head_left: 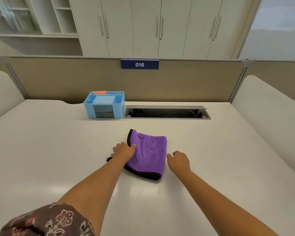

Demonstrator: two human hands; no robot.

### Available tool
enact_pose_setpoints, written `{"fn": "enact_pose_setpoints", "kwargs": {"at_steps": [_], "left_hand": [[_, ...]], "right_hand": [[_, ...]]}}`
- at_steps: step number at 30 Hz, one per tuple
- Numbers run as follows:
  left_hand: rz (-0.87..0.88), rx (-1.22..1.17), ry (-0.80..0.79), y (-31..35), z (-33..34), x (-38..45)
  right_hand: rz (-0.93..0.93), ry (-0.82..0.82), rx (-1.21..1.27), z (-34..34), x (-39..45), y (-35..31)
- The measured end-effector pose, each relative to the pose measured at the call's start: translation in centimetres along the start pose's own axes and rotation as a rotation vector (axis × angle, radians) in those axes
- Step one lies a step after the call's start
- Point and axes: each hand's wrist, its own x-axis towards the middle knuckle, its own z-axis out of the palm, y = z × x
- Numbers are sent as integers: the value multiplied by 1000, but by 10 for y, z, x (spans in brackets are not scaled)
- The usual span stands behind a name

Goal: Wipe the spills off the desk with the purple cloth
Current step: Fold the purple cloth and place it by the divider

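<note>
On the white desk (41,150) in front of you, the purple cloth (148,154) lies folded near the middle, its black-trimmed edge turned up at the far left corner. Your left hand (124,151) grips the cloth's left edge, thumb on top of the fabric. Your right hand (179,160) rests just beside the cloth's right edge, fingers loosely curled and holding nothing. Beyond the cloth, a blue organiser (104,104) stands beside an open cable tray (165,112).

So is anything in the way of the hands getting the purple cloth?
No. The left hand is already on the purple cloth, gripping its edge, and the right hand sits just beside it on the bare desk.
</note>
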Motion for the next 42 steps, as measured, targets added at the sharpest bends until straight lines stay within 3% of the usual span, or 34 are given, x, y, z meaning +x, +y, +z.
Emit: {"fn": "enact_pose_setpoints", "kwargs": {"at_steps": [4,16,20,24,27,32,35,38,42], "left_hand": [[-4,-36,-28,6,-4,6],[170,-405,-70,0,-6,12],[121,-347,-84,2,-10,20],[24,-240,67,0,-12,17],[5,-158,81,3,-2,12],[29,-290,38,-1,-3,16],[100,-304,81,0,-7,18],[158,-244,153,4,-8,21],[172,-288,229,8,-15,30]], "right_hand": [[-15,-84,-16,15,13,-20],[16,-22,150,25,23,-41],[-44,-7,135,28,19,-42],[-23,13,168,21,27,-37],[32,7,142,17,32,-33],[38,43,-70,15,34,-35],[-132,128,-219,11,47,-48],[-406,63,-395,9,67,-66],[-406,-34,-578,7,91,-73]]}}
